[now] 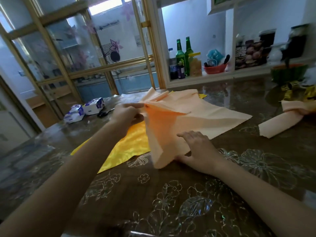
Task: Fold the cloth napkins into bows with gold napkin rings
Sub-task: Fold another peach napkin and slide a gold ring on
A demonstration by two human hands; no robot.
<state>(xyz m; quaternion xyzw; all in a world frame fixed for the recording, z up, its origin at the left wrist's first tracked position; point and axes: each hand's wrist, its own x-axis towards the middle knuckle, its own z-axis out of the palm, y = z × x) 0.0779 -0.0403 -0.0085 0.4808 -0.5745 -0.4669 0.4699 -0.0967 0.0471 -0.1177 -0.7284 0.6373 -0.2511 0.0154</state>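
**Peach napkin mid-fold**

Pinches a lifted edge of the peach napkin with the left grip, at the cloth's 10 o'clock. Rests the right grip, fingers spread, on its 6 o'clock corner. Lies mid-surface, partly over a yellow napkin.

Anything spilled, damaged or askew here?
Nothing spilled or damaged. The peach napkin is rumpled because the left hand pinches it up mid-fold, right hand at its near end. The yellow cloth beneath lies skewed.
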